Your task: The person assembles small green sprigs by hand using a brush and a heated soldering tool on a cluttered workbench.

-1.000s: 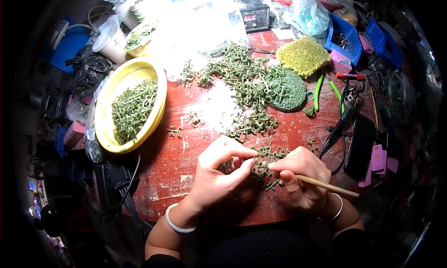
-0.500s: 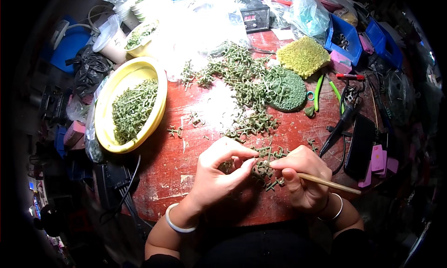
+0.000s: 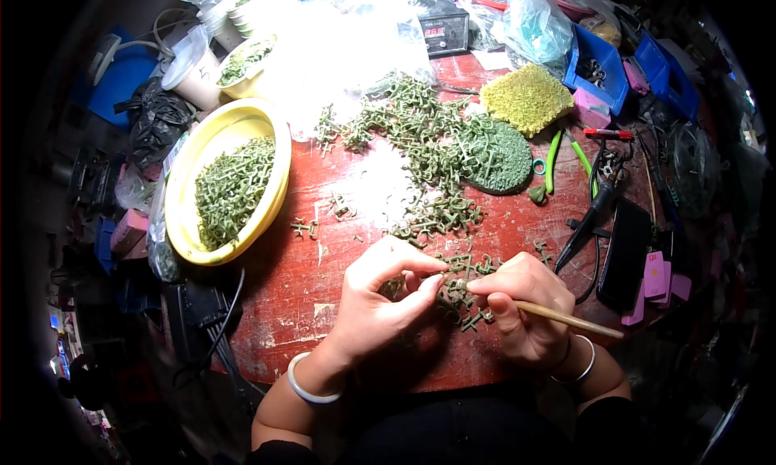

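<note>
My left hand (image 3: 373, 297) is closed in a pinch, thumb and forefinger almost meeting over a small green pile. What sits between those fingertips is too small to make out. My right hand (image 3: 529, 307) grips a thin stick-like tool with a light wooden handle (image 3: 586, 325); its working tip is hidden by my fingers, close to the left fingertips. Under and between both hands lie small green branched pieces (image 3: 469, 315). Beyond them spreads a larger heap of the same pieces (image 3: 428, 133), partly over a round, rough green pad (image 3: 505, 162).
A yellow basin (image 3: 280, 190) of green pieces stands tilted at left. Right of the heap are a yellow rough-textured block (image 3: 527, 99), green-handled pliers (image 3: 553, 162), a corded pen-like tool (image 3: 584, 232), a black phone-like slab (image 3: 625, 251) and blue bins (image 3: 598, 69). The red tabletop (image 3: 299, 319) is scratched.
The handle's far end has shifted very slightly to the left in my right hand. Both hands otherwise keep their places.
</note>
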The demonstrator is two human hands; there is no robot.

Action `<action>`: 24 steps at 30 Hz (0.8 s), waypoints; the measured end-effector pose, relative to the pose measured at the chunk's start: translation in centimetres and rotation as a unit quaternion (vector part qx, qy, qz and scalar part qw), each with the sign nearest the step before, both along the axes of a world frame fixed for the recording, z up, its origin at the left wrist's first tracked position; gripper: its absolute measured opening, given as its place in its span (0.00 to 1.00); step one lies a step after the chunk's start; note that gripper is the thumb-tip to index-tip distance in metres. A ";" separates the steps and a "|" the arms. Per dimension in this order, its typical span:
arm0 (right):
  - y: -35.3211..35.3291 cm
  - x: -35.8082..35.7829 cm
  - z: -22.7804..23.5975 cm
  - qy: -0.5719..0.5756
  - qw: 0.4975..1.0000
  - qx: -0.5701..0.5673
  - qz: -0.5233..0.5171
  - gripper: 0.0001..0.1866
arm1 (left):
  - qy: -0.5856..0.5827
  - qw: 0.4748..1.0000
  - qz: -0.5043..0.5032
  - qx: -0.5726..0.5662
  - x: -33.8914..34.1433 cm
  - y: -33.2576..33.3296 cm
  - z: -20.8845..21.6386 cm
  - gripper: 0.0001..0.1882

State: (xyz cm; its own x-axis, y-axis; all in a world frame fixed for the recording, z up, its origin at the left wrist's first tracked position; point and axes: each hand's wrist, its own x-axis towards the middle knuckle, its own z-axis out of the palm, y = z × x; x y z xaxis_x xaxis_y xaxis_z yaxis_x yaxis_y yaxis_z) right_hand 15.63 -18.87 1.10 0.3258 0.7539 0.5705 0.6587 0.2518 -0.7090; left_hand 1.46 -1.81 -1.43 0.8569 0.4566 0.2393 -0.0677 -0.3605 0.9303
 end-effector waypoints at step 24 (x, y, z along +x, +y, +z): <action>0.2 -0.1 -0.4 0.015 0.999 0.002 -0.032 0.04 | 0.129 0.960 -0.034 -0.247 -0.6 0.0 0.6 0.11</action>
